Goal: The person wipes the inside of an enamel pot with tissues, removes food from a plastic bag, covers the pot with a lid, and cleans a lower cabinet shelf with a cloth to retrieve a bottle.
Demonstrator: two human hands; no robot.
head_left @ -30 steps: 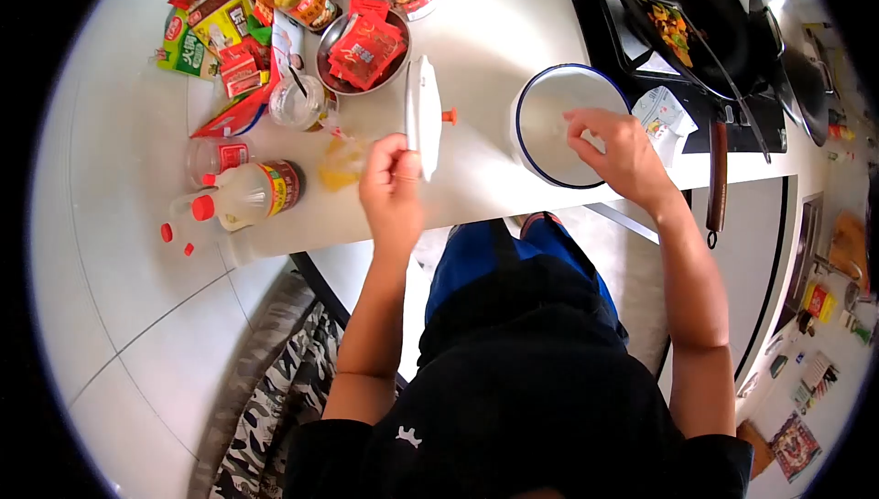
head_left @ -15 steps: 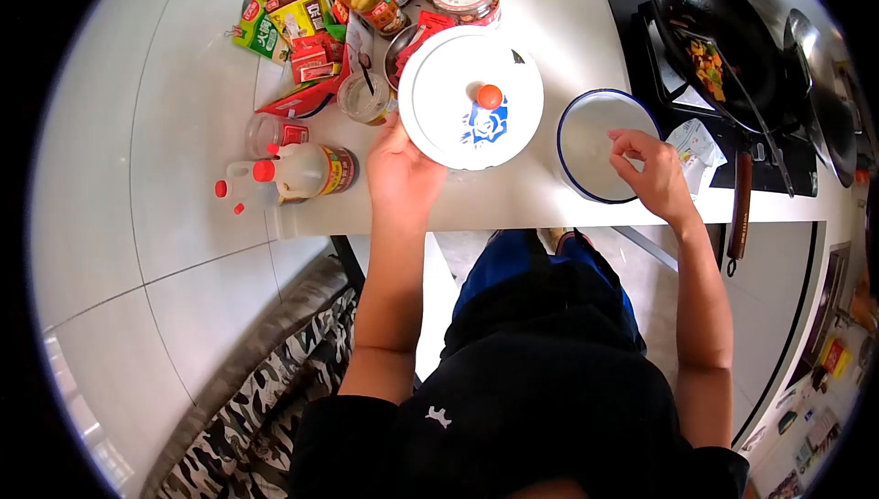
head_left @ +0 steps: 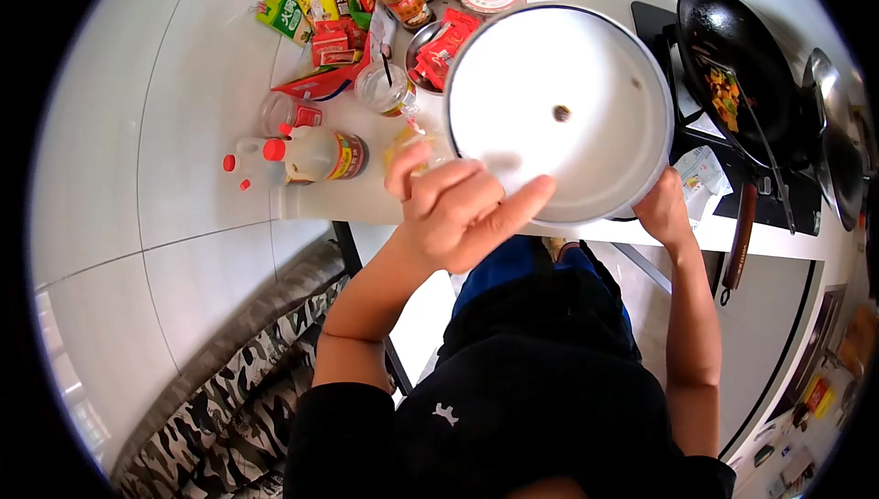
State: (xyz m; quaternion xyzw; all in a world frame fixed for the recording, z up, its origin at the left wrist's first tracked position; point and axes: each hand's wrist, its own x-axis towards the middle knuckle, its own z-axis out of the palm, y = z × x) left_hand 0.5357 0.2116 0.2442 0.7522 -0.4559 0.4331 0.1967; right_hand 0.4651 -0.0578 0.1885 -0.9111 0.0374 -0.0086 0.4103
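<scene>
A white enamel lid (head_left: 522,59) with a dark rim is held up close, its pale underside facing me. A dark spot shows at its centre. My right hand (head_left: 667,208) is closed on the lid's lower right edge. My left hand (head_left: 467,211) is at the lower left of the lid, its fingers apart and partly bent. One digit overlaps the lid's edge; whether it touches cannot be told. Below the lid, only a short dark arc of the pot rim (head_left: 627,218) shows; the rest is hidden. A blurred yellowish item (head_left: 409,144) lies behind my left hand.
A black wok (head_left: 765,114) with chopped food and a long-handled utensil (head_left: 765,153) sits on the stove at right; its handle (head_left: 740,243) overhangs the counter edge. A crumpled packet (head_left: 703,177) lies beside it. Bottles (head_left: 320,157), jars (head_left: 385,87) and red packets (head_left: 446,46) crowd the left.
The lid has turned over, moved right over the pot and come closer to me. My right hand has taken its edge; my left hand has let go.
</scene>
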